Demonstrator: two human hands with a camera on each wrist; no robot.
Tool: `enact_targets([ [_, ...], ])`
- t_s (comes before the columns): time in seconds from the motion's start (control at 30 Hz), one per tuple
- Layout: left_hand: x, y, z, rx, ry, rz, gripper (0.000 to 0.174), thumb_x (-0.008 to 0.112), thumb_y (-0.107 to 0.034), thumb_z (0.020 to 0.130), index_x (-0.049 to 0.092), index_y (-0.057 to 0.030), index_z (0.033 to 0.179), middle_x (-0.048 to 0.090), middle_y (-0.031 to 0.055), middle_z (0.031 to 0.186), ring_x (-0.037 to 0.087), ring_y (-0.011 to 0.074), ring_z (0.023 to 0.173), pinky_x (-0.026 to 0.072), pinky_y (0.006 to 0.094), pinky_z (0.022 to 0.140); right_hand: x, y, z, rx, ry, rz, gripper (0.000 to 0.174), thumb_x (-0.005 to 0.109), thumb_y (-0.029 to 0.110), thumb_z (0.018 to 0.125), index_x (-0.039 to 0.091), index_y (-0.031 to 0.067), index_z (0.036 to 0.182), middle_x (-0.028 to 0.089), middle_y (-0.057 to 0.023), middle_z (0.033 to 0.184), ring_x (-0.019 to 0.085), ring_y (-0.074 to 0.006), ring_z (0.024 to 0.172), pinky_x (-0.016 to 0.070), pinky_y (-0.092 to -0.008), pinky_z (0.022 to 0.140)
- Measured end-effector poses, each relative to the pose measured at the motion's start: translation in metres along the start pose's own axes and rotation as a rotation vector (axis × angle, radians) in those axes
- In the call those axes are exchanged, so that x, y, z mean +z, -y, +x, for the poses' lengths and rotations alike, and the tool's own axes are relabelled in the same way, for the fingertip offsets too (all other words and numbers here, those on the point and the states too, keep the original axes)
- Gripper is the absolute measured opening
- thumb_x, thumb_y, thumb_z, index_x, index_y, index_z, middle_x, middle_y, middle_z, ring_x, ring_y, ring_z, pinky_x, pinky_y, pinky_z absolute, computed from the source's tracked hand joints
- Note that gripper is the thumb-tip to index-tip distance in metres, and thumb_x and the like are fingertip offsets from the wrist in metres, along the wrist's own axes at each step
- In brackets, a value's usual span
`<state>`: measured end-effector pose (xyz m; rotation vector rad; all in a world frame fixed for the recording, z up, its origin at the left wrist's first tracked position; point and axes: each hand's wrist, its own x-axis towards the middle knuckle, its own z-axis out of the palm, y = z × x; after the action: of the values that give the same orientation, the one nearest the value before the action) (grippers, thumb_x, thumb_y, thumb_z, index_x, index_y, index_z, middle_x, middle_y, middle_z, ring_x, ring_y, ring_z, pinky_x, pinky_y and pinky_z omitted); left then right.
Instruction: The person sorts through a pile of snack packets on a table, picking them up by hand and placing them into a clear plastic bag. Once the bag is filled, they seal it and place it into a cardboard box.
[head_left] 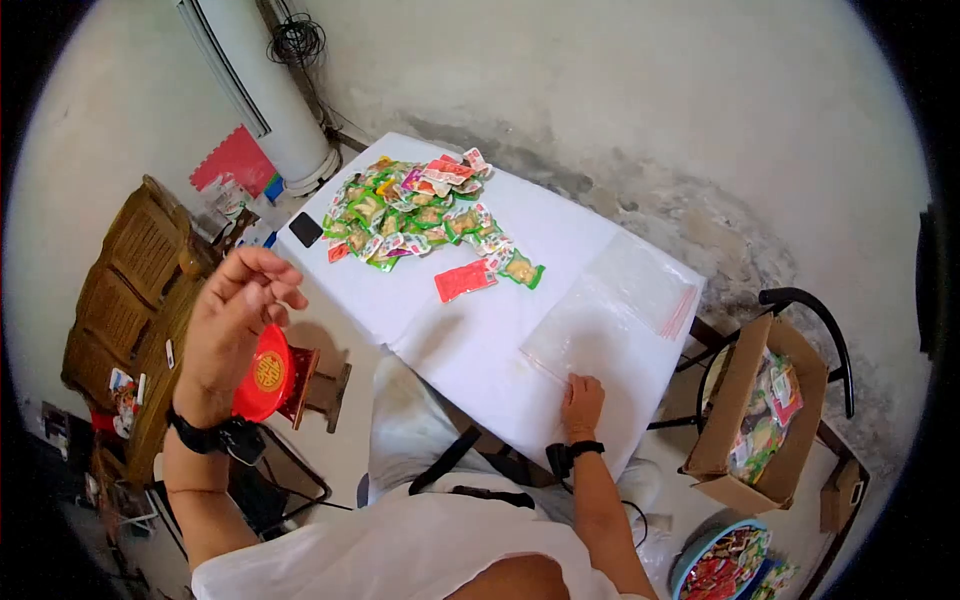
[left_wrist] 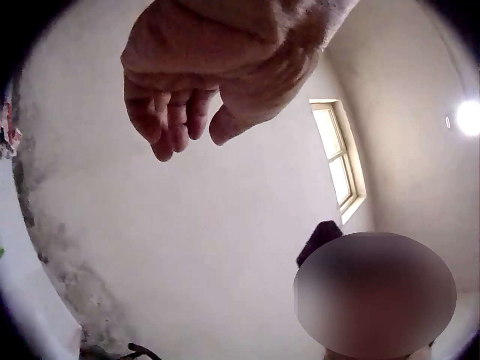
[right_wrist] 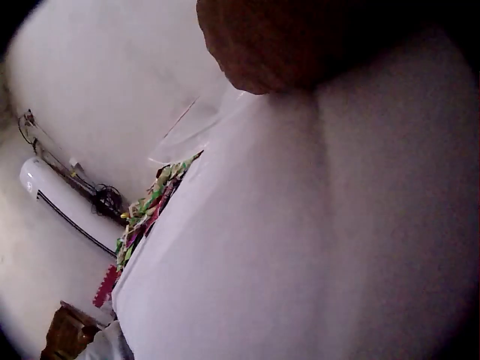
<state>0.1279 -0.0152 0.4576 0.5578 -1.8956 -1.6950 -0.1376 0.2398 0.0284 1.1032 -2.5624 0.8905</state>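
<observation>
My left hand [head_left: 240, 320] is raised in the air left of the table, its fingers loosely bent with nothing in them; the left wrist view shows the same hand [left_wrist: 217, 67] against the wall. My right hand [head_left: 582, 407] rests at the near edge of a clear plastic bag [head_left: 610, 300] lying flat on the white table [head_left: 440, 345]. Whether its fingers pinch the bag is not visible; in the right wrist view the hand [right_wrist: 262, 45] is dark. A red packet [head_left: 466, 281] and a green packet [head_left: 521, 269] lie between the bag and a heap of snack packets [head_left: 410, 210].
A black phone [head_left: 305, 229] lies at the table's left corner. Right of the table are a cardboard box [head_left: 735, 400] of packets on a chair and a blue basin [head_left: 683, 575] on the floor. A red round item [head_left: 265, 375] and a carved wooden bench [head_left: 130, 270] stand left.
</observation>
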Motion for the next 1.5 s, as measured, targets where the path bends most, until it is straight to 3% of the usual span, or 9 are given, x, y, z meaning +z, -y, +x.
enact_targets([
  [0.23, 0.029, -0.033, 0.031, 0.146, 0.039, -0.035, 0.032, 0.057, -0.026, 0.09, 0.051, -0.0037, 0.112, 0.062, 0.0068, 0.103, 0.06, 0.0142, 0.089, 0.0453, 0.0216, 0.07, -0.006, 0.006, 0.0, -0.011, -0.013, 0.009, 0.026, 0.058, 0.012, 0.078, 0.059, 0.0098, 0.104, 0.055, -0.0104, 0.094, 0.05, -0.0298, 0.096, 0.0392, -0.0445, 0.083],
  [0.37, 0.002, 0.009, 0.043, 0.097, 0.054, 0.007, 0.027, 0.056, -0.024, 0.09, 0.053, -0.005, 0.11, 0.063, 0.0051, 0.102, 0.06, 0.0146, 0.089, 0.044, 0.0239, 0.072, -0.002, 0.002, 0.003, 0.013, -0.026, 0.007, 0.021, 0.059, 0.008, 0.077, 0.059, 0.0086, 0.098, 0.055, -0.0112, 0.09, 0.051, -0.0307, 0.09, 0.0404, -0.0435, 0.079],
  [0.5, -0.012, 0.11, 0.024, -0.265, -0.08, 0.222, 0.023, 0.057, -0.025, 0.09, 0.056, -0.0087, 0.106, 0.062, 0.0024, 0.096, 0.059, 0.0132, 0.089, 0.0436, 0.0258, 0.075, -0.008, 0.004, 0.004, 0.014, -0.037, 0.071, 0.024, 0.06, 0.008, 0.074, 0.059, 0.0101, 0.097, 0.056, -0.0101, 0.088, 0.052, -0.0305, 0.089, 0.0412, -0.0441, 0.077],
  [0.63, -0.043, 0.276, -0.064, -0.549, -0.04, 0.264, 0.011, 0.056, -0.017, 0.089, 0.054, -0.0097, 0.081, 0.056, -0.0017, 0.079, 0.052, 0.0099, 0.071, 0.0439, 0.0268, 0.07, -0.009, 0.003, 0.005, 0.01, -0.048, 0.072, 0.022, 0.061, 0.008, 0.073, 0.059, 0.0097, 0.095, 0.056, -0.0098, 0.087, 0.053, -0.03, 0.089, 0.0413, -0.0437, 0.075],
  [0.7, -0.07, 0.375, -0.147, -0.636, -0.034, 0.863, 0.032, 0.055, -0.032, 0.09, 0.059, -0.0016, 0.1, 0.066, 0.0117, 0.093, 0.062, 0.0224, 0.087, 0.0482, 0.0354, 0.079, -0.01, 0.003, 0.004, 0.026, -0.014, 0.111, 0.02, 0.061, 0.008, 0.073, 0.06, 0.0091, 0.093, 0.056, -0.0097, 0.087, 0.053, -0.0297, 0.089, 0.0409, -0.0438, 0.075],
  [0.73, -0.085, 0.42, -0.192, -0.785, -0.018, 0.831, 0.041, 0.054, -0.036, 0.089, 0.058, 0.001, 0.107, 0.065, 0.0182, 0.1, 0.062, 0.0278, 0.096, 0.0472, 0.0378, 0.083, -0.009, 0.003, 0.004, 0.034, -0.012, 0.103, 0.02, 0.061, 0.008, 0.073, 0.06, 0.0091, 0.093, 0.056, -0.0097, 0.087, 0.053, -0.0297, 0.089, 0.0409, -0.0438, 0.075],
  [0.8, -0.062, 0.42, -0.241, -1.072, -0.071, 0.838, 0.044, 0.052, -0.039, 0.089, 0.058, 0.0002, 0.109, 0.065, 0.0162, 0.099, 0.061, 0.028, 0.097, 0.0472, 0.038, 0.083, -0.007, 0.003, 0.004, 0.033, -0.015, 0.074, 0.02, 0.061, 0.009, 0.073, 0.06, 0.0094, 0.093, 0.056, -0.0087, 0.088, 0.052, -0.0295, 0.088, 0.0404, -0.0432, 0.075],
  [0.97, -0.045, 0.448, -0.316, -1.274, -0.162, 0.715, 0.045, 0.051, -0.04, 0.09, 0.057, 0.0002, 0.109, 0.065, 0.0163, 0.099, 0.061, 0.0281, 0.097, 0.0473, 0.038, 0.083, -0.009, 0.004, 0.002, 0.053, 0.016, 0.043, 0.02, 0.062, 0.009, 0.074, 0.062, 0.0102, 0.094, 0.056, -0.0079, 0.091, 0.052, -0.0289, 0.088, 0.04, -0.0421, 0.077],
  [1.5, -0.016, 0.428, -0.261, -1.452, -0.213, 0.58, 0.048, 0.048, -0.043, 0.091, 0.056, 0.0002, 0.11, 0.064, 0.0166, 0.1, 0.061, 0.0285, 0.097, 0.0475, 0.0384, 0.083, -0.015, 0.01, -0.002, 0.166, 0.262, 0.003, 0.021, 0.062, 0.01, 0.075, 0.064, 0.012, 0.096, 0.056, -0.007, 0.092, 0.051, -0.0291, 0.09, 0.0381, -0.0448, 0.08],
])
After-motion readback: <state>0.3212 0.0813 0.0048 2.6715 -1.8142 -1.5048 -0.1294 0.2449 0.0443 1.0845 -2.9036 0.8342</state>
